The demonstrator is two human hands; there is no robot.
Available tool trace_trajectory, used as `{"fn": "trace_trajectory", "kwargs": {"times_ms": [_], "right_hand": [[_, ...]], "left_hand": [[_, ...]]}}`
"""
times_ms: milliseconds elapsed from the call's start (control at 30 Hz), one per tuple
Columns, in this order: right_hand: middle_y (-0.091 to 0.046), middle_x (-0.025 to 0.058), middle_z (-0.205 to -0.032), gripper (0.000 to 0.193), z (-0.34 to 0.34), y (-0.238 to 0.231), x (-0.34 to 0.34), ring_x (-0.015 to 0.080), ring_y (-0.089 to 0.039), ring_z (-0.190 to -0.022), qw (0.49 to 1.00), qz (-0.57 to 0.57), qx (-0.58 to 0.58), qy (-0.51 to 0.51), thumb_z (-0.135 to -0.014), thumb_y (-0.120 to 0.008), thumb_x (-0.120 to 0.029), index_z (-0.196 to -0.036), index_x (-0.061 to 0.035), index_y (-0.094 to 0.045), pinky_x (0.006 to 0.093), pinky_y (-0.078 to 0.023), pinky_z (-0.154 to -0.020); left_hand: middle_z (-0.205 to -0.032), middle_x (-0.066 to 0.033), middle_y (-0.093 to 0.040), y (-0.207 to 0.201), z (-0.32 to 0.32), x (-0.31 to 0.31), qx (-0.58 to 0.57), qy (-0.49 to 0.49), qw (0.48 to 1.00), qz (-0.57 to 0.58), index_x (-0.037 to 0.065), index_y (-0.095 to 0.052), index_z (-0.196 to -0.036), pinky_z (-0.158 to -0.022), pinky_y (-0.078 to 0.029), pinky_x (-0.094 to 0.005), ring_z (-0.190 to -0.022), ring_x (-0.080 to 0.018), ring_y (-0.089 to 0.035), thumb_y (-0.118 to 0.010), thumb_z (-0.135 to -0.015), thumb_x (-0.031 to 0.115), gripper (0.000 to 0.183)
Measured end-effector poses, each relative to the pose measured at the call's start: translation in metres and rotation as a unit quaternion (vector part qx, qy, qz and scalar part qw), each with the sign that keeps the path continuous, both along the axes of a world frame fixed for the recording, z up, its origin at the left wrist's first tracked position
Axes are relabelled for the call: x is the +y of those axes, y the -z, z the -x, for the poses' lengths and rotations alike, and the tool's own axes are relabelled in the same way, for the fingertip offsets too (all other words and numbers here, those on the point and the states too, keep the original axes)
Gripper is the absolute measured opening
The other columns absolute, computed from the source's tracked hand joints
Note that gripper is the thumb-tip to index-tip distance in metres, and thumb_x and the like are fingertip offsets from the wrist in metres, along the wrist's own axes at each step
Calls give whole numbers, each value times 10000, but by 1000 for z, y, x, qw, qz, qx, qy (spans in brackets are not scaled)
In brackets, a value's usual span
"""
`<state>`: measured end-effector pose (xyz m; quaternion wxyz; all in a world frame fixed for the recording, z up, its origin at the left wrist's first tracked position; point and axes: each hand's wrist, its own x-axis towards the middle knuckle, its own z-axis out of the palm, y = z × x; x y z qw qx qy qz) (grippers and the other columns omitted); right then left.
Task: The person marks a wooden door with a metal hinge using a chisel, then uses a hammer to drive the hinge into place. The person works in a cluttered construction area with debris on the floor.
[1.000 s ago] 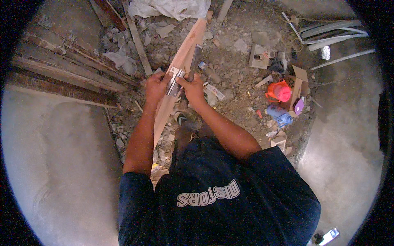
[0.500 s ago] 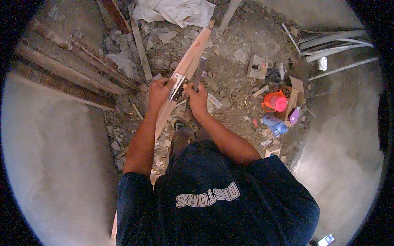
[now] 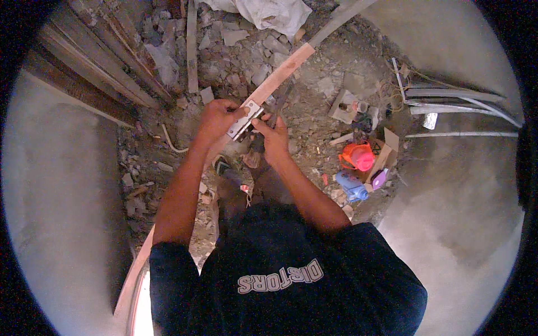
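A pale wooden plank (image 3: 284,70) runs diagonally from far right of my hands to beneath my left forearm. Against its edge lies a silver metal hinge (image 3: 242,124) with screw holes. My left hand (image 3: 216,123) is closed around the plank and hinge, its thumb pressed on the upper end of the plate. My right hand (image 3: 274,137) is closed at the hinge's right side, with the thumb on its knuckle edge. A dark elongated thing (image 3: 284,99) extends beyond the right fingers; its kind is unclear. Fingertips under the hinge are hidden.
Rubble covers the ground (image 3: 308,123). Long boards (image 3: 106,61) lean at left, near a grey wall (image 3: 61,196). At right are an orange bag (image 3: 348,157), a blue container (image 3: 351,186), a cardboard box (image 3: 386,148) and metal strips (image 3: 454,95). A white sack (image 3: 274,14) lies ahead.
The view has shifted and turned slightly. The plank slants more to the right, and the hinge's plate shows more squarely. Both hands stay at the hinge.
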<state>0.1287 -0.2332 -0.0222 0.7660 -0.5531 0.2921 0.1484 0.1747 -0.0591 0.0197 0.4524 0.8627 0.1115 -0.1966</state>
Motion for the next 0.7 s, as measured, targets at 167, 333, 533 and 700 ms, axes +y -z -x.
{"fn": "trace_trajectory", "kwargs": {"times_ms": [167,333,533,700], "right_hand": [[-653,28,-909,249,1,-21,-7,160,-643,-777,998,-56,32,-8,-838,-749,-77,-948,-134,-533,324,-535,-581],[-647,33,-895,252,0,-17,-13,168,-651,-789,996,-57,64,-16,-851,-739,-79,-965,-137,-522,327,-543,-589],[-643,37,-900,226,-2,-22,-6,174,-650,-786,997,-42,71,10,-870,-717,-73,-961,-128,-517,319,-551,-592],[-622,39,-919,220,-5,-31,-8,179,-640,-797,997,-32,61,-20,-879,-702,-69,-966,-123,-507,326,-557,-589]], "left_hand": [[-794,-150,-719,15,-14,13,102,33,990,89,28,-757,-949,-686,-528,-361,-690,-245,-692,-807,-727,404,439],[-830,-158,-727,26,-8,10,90,14,990,110,24,-757,-946,-693,-533,-360,-726,-247,-703,-822,-704,402,454],[-816,-141,-728,22,-6,12,82,13,991,109,38,-757,-978,-680,-543,-369,-693,-230,-697,-827,-722,427,471],[-819,-142,-726,3,-15,13,117,13,990,84,49,-765,-917,-712,-541,-363,-742,-265,-705,-816,-698,414,429]]}}
